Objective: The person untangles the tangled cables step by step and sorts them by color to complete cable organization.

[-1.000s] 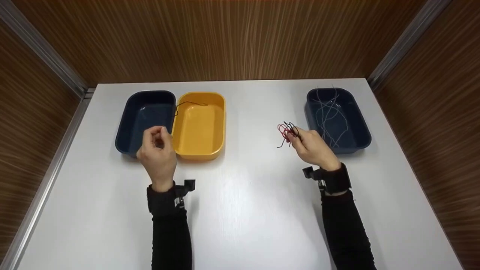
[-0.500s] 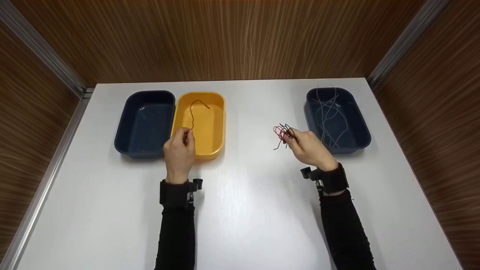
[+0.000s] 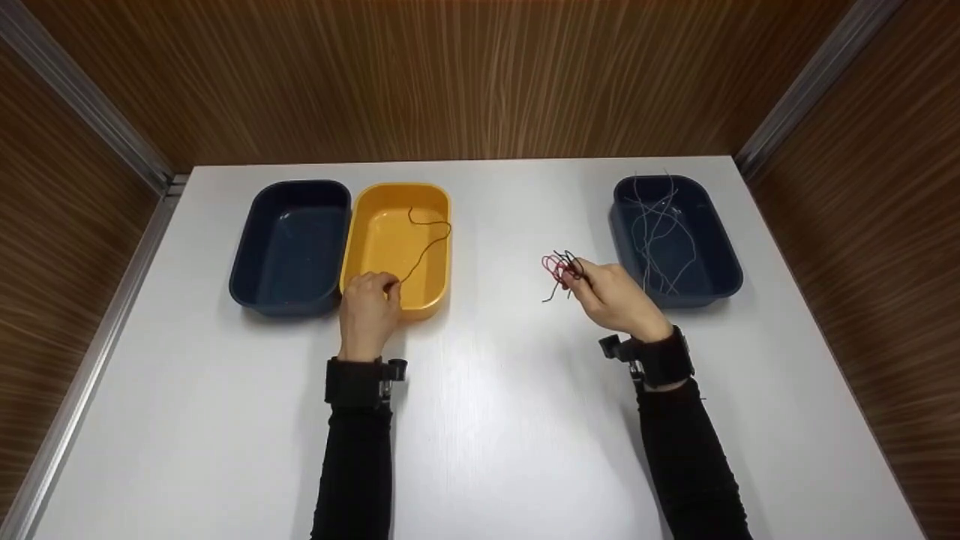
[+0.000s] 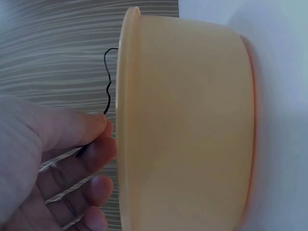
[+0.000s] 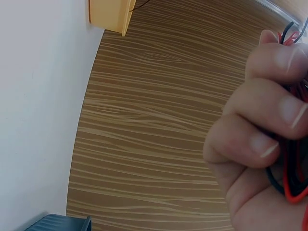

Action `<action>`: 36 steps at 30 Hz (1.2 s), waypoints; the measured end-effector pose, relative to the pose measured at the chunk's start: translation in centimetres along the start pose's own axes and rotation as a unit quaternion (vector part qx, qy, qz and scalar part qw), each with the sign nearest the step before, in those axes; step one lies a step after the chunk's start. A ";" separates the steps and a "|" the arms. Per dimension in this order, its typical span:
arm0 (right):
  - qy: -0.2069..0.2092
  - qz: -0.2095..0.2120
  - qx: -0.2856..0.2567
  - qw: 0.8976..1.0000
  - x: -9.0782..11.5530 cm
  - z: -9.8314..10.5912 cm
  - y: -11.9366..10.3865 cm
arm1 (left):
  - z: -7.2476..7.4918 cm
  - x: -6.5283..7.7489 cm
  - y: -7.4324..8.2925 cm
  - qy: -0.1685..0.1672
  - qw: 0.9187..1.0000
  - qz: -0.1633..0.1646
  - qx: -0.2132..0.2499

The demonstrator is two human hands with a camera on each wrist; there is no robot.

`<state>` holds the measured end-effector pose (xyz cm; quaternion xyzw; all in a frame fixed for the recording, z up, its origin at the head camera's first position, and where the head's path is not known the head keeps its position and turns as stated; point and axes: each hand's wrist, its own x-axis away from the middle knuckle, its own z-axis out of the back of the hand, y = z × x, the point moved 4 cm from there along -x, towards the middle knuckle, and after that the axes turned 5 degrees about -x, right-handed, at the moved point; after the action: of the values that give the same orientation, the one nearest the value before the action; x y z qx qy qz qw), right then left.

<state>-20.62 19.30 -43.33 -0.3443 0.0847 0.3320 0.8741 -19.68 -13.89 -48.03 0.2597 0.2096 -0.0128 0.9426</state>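
Between thumb and fingertips my left hand pinches a black wire at the near end of the yellow bin. The wire curves away over that bin and bends near its right rim. In the left wrist view, a short dark end of the wire pokes out behind the thumb. My right hand grips a bundle of red and black wires, its loops sticking out past the fingers. The right wrist view shows curled fingers around the bundle; part of it is cut off by the frame edge.
A dark blue bin stands against the left side of the yellow one. Another dark blue bin at the right has several thin grey wires lying across it. Wood-grain panels enclose the white table at the back and sides.
My left hand has moved right from the left blue bin to the yellow bin's near end, drawing the black wire along. My right hand has shifted slightly left, still holding its bundle.
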 end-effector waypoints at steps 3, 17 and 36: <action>-0.005 0.002 0.003 1.000 -0.1 -0.1 -0.1 | -0.1 0.0 -0.4 0.008 1.000 0.005 -0.008; -0.010 0.008 0.003 1.000 -0.2 -0.2 -0.1 | 0.1 -0.1 -2.0 0.026 0.997 0.061 -0.030; -0.009 0.005 0.008 1.000 -0.1 -0.2 -0.1 | 0.1 0.0 -2.1 -0.020 0.996 0.080 -0.024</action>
<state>-20.65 19.07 -43.42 -0.3340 0.0815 0.3386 0.8759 -19.91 -15.77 -48.96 0.2523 0.1700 0.0623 0.9506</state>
